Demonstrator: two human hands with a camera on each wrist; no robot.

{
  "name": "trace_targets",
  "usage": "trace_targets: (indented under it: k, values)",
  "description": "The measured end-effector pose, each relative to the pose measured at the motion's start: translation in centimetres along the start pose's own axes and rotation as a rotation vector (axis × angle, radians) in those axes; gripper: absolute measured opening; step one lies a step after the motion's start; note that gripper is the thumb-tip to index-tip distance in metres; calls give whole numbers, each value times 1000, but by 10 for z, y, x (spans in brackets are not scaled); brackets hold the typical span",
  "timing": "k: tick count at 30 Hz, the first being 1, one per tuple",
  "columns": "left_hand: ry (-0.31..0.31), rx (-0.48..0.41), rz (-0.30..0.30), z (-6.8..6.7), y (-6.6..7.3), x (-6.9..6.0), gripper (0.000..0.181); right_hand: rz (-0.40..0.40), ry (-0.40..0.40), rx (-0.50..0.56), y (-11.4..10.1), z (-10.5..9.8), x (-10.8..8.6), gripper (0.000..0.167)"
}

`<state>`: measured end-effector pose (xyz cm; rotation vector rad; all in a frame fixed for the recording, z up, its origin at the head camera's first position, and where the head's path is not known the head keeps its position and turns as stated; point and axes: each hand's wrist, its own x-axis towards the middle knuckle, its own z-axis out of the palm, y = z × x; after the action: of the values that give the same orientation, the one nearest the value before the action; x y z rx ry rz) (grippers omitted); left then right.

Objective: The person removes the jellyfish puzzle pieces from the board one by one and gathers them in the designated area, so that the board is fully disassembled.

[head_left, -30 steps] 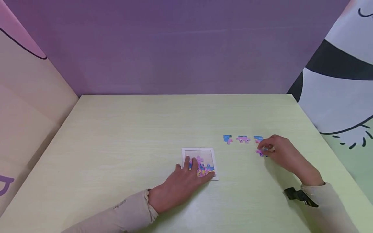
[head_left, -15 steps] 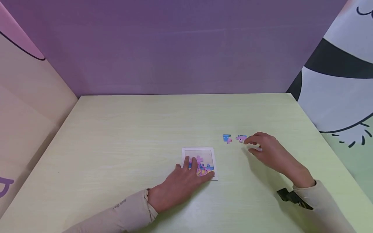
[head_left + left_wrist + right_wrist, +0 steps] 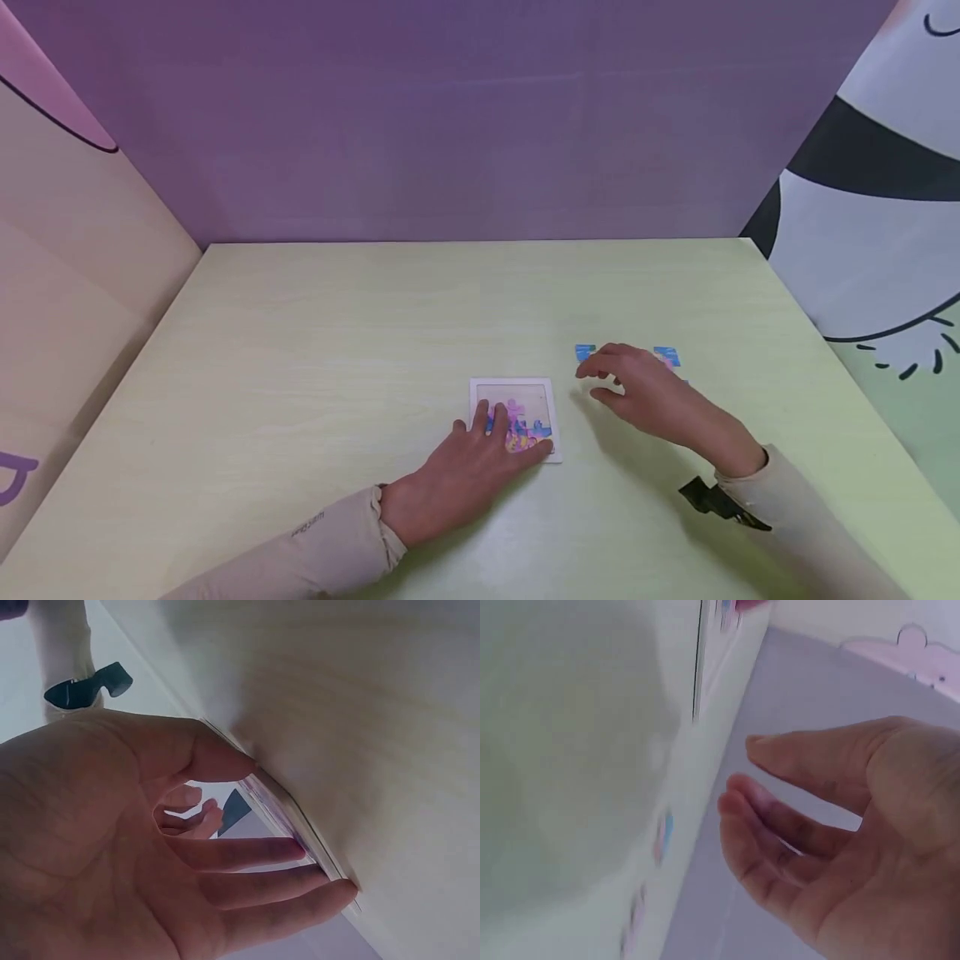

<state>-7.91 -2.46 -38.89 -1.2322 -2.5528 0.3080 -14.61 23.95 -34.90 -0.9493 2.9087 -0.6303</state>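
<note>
A square puzzle tray [image 3: 513, 382] with a white rim lies on the table, its lower part filled with joined pink, blue and yellow pieces [image 3: 517, 433]. My left hand [image 3: 461, 487] rests on it with spread, straight fingers, holding it down and covering its lower left. To the right, my right hand [image 3: 652, 396] hovers above the table, thumb and fingers apart and nothing between them. By its fingertips lies one blue puzzle piece [image 3: 584, 352]; another blue and pink puzzle piece [image 3: 667, 356] lies behind the hand. The right wrist view shows blurred loose pieces [image 3: 663, 836] beyond the fingers.
The pale wooden table [image 3: 300, 350] meets a purple wall [image 3: 472, 125] at the back. Side panels with printed cartoon shapes [image 3: 877, 242] stand left and right. A black strap [image 3: 723, 504] hangs at the right sleeve.
My right hand has left the loose pieces at the right and moved left, fingers spreading apart. It now covers the middle piece. The left hand stays on the tray.
</note>
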Motion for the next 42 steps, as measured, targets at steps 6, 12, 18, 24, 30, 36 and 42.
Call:
trace_targets:
  k: [6, 12, 18, 24, 30, 36, 42]
  values:
    - [22, 52, 14, 0, -1, 3, 57, -64, -105, 104, -15, 21, 12, 22]
    - [3, 29, 9, 0, 1, 8, 53, -89, -141, 116, -23, 29, 25, 21]
    - [14, 46, 20, 2, 3, 6, 53, -88, -151, 134, -27, 37, 36, 22]
    - [63, 29, 10, 5, 4, 1, 57, -68, -139, 130, -34, 46, 41, 19]
    - [68, -2, -18, 2, 6, -5, 56, -40, -123, 108, -39, 52, 42, 15]
    - [3, 29, -16, -7, 12, -8, 50, -21, -121, 91, -43, 53, 43, 15]
    - [55, 35, 26, -7, 18, -5, 40, 4, -133, 99, -44, 52, 42, 14]
